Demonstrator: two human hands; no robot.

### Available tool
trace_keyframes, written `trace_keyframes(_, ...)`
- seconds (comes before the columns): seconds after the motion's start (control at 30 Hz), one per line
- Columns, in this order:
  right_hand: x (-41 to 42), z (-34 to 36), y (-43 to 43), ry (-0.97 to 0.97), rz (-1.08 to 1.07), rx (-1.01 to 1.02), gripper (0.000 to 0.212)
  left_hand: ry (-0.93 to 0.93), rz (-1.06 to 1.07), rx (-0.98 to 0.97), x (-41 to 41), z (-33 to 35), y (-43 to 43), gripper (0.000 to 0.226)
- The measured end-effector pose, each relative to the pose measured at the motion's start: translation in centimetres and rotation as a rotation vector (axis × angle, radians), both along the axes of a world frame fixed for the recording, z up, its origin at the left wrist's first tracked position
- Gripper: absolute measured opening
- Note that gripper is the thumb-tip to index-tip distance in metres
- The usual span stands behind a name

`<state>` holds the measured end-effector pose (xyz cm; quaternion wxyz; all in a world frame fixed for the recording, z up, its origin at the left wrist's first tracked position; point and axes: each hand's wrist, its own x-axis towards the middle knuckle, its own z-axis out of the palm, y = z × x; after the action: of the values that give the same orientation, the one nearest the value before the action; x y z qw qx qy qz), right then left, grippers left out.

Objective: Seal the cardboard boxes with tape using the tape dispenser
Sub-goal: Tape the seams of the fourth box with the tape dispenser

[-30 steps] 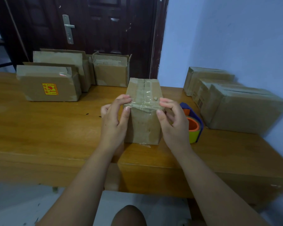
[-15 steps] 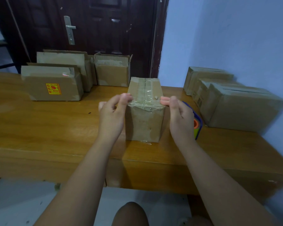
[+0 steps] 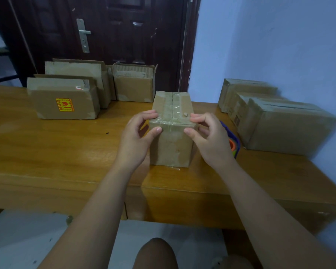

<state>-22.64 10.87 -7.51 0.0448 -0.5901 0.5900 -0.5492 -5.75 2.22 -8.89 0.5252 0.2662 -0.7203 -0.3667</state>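
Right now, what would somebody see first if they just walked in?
First, the small taped box in the middle of the wooden table, with the left hand and right hand pinching its near top edge. Then the yellow sticker on the back-left box, and the colourful tape dispenser peeking out behind the right hand.

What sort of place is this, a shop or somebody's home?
Likely a home or small-office room used for packing parcels: a table by a door, rows of boxes, and a tape dispenser beside the taped box being held.
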Motion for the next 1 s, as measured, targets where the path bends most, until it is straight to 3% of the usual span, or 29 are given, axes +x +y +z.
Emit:
trace_keyframes(0.23, 0.5, -1.2, -0.4, 0.059, -0.059, -0.12, 0.018, -0.061, 0.057, -0.089, -0.3, -0.2, 0.5, 0.028)
trace_keyframes(0.33, 0.4, -0.9, -0.2, -0.041, 0.0, -0.083, 0.016, -0.12, 0.123, -0.153, -0.6, -0.1, 1.0, 0.048)
trace_keyframes(0.47, 0.1, -0.6, -0.2, -0.154, 0.078, -0.078, 0.017, -0.079, 0.315, -0.202, -1.7, 0.1, 2.3, 0.031)
trace_keyframes(0.67, -0.2, -0.3, -0.6, -0.332, 0.107, -0.032, 0.02, -0.176, 0.534, -0.355, -2.5, -0.1, 3.8, 0.03)
trace_keyframes(0.77, 0.4, -0.1, -0.4, -0.196, -0.073, 0.071, 0.032, -0.264, 0.67, -0.429, -2.8, -0.2, 4.0, 0.031)
trace_keyframes(0.87, 2.6, -0.6, 0.3, -0.018, -0.268, -0.026, 0.036, -0.318, 0.717, -0.462, -2.6, -0.2, 4.5, 0.033)
trace_keyframes(1.0, 5.2, -1.3, 0.7, 0.031, -0.206, -0.093, 0.042, -0.262, 0.583, -0.488, -1.8, 0.4, 5.4, 0.027)
